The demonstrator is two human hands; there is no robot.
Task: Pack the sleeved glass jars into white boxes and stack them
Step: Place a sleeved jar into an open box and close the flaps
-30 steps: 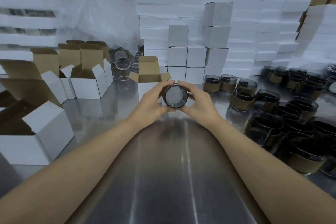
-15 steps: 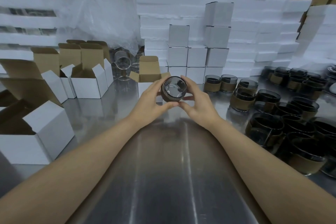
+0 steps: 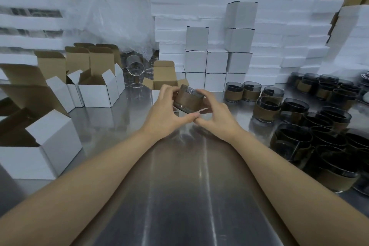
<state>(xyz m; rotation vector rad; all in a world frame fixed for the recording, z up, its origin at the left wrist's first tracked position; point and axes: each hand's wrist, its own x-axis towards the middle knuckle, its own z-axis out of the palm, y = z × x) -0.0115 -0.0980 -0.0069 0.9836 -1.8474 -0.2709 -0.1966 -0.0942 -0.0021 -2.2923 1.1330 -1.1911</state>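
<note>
A dark glass jar with a brown sleeve point(image 3: 188, 99) is held above the steel table, tilted with its base toward me. My left hand point(image 3: 166, 111) grips its left side and my right hand point(image 3: 214, 113) holds its right side and underside. Just behind the jar stands an open white box point(image 3: 163, 78) with its brown flaps up. Closed white boxes point(image 3: 216, 62) are stacked behind it. Many more sleeved jars point(image 3: 299, 118) stand on the right of the table.
Several open white boxes point(image 3: 97, 90) stand at the left, one large near the front-left edge point(image 3: 40, 146). Bare clear glass jars point(image 3: 135, 70) and a plastic bag point(image 3: 113, 16) lie behind them. White foam trays point(image 3: 279, 36) wall the back. The steel table point(image 3: 179, 185) lies between my arms.
The jar has been turned from mouth-toward-me to side-on, tilted, and has moved slightly away toward the open box. Both hands shifted with it.
</note>
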